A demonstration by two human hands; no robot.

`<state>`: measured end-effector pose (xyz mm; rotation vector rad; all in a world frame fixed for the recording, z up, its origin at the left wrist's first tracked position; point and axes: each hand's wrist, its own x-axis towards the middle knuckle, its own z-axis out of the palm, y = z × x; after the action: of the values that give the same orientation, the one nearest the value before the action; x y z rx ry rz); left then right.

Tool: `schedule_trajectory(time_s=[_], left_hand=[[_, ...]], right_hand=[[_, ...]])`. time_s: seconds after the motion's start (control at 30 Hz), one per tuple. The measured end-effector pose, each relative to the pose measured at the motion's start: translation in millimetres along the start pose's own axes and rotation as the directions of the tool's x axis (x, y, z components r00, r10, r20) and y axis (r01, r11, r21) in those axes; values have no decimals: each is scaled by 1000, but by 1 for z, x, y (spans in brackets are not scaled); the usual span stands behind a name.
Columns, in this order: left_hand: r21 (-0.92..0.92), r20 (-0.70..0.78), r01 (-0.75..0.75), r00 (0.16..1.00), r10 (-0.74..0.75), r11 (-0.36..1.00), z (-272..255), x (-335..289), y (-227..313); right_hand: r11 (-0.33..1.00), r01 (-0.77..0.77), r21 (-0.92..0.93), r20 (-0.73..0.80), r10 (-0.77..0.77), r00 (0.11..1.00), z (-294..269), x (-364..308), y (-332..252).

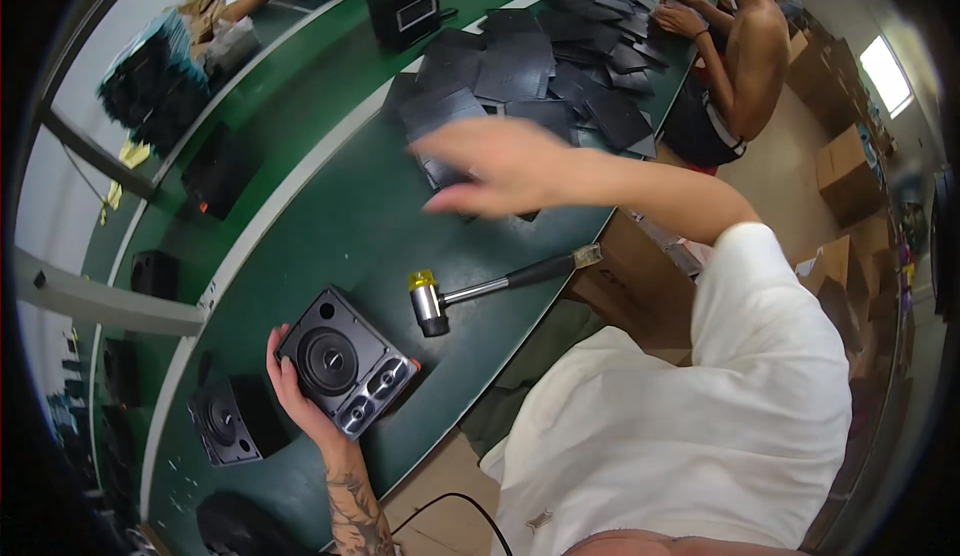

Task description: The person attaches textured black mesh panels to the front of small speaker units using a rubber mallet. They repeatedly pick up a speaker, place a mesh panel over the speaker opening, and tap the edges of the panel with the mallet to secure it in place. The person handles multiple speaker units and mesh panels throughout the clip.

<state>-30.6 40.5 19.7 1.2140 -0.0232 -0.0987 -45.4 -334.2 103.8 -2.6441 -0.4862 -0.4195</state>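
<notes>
My left hand (298, 396) is wrapped round the left side of a black box speaker (335, 356), its round cone facing up and a shiny panel with two knobs along its lower right side. My right hand (500, 166), smeared by motion, is stretched out to the left over the near edge of a heap of flat black panels (515, 66). Its thumb stands apart from the fingers, and nothing shows between them. A mallet (430, 303) with a yellow face, a black face and a dark grip lies on the green bench to the right of the speaker.
Another speaker (227, 421) stands left of my left hand. Beyond the pale rail, more black boxes (403, 8) sit on a green surface. A co-worker (755, 66) sits at the far right, hands at the heap. Cardboard boxes (848, 171) line the floor on the right.
</notes>
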Motion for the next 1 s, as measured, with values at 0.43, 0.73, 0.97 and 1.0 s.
schedule_trajectory(time_s=[0.43,0.73,0.97,1.0], left_hand=[[10,-38,30,999,-30,999,11,-6,5],[-28,-24,-23,999,23,999,-3,-3,-9],[-132,-20,-42,999,39,990,2,-8,-4],[-142,-21,-37,999,34,989,1,-8,-5]], right_hand=[[904,-412,-112,-144,395,907,41,-100,40],[920,-57,388,136,4,991,3,-31,-40],[803,403,440,362,-569,738,57,61,-111],[800,426,422,379,-582,719,60,67,-113]])
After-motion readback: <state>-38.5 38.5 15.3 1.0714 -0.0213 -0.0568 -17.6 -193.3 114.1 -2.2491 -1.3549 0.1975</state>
